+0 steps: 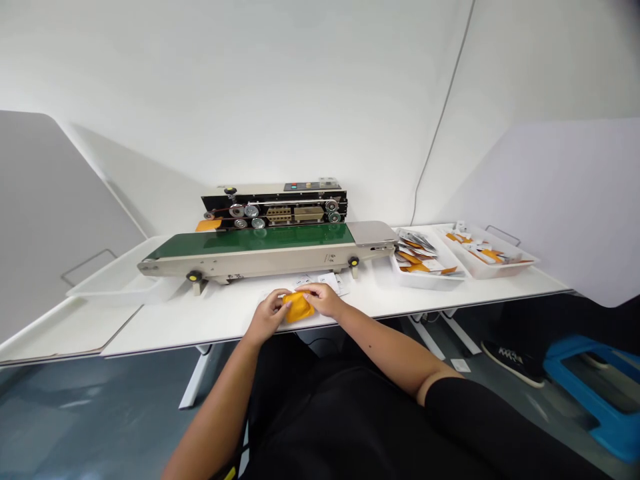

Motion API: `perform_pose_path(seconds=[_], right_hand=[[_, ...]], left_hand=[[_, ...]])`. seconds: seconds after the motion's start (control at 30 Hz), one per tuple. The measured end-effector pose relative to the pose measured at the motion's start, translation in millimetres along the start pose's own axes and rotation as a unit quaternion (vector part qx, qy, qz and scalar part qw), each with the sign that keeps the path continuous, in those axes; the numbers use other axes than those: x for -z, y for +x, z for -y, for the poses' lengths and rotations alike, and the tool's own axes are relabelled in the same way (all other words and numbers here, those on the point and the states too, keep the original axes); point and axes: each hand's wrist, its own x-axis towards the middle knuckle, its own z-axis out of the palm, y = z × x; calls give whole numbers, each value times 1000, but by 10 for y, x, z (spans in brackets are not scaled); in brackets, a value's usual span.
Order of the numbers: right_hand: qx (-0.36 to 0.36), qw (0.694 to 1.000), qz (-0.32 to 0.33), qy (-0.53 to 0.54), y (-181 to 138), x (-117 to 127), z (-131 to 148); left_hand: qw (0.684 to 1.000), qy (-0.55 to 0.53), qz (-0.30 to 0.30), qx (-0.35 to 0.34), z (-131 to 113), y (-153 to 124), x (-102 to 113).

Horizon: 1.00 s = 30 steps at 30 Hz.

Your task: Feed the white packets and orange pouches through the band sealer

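Note:
My left hand and my right hand both grip a small orange pouch at the front edge of the white table, with their fingers on its top and sides. Just beyond my hands lie several white printed sheets. Behind these stands a band sealer with a green conveyor belt and an exposed wheel assembly. Another orange piece lies at the left end of the wheel assembly.
To the right, two white trays hold several orange-and-white packets. Another white tray sits at the left. Grey partitions flank the table. On the floor at right are a black shoe and a blue frame.

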Motion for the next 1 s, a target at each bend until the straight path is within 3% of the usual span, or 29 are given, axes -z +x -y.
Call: perform_pose_path(seconds=[0.43, 0.77, 1.0], right_hand=[[-20, 998, -51, 14, 1, -16, -69], [-41, 994, -96, 42, 13, -23, -63], [-12, 993, -107, 45, 5, 0, -52]], left_hand=[[998, -24, -61, 12, 36, 32, -17], [998, 46, -36, 11, -4, 68, -12], [998, -13, -53, 24, 77, 83, -13]])
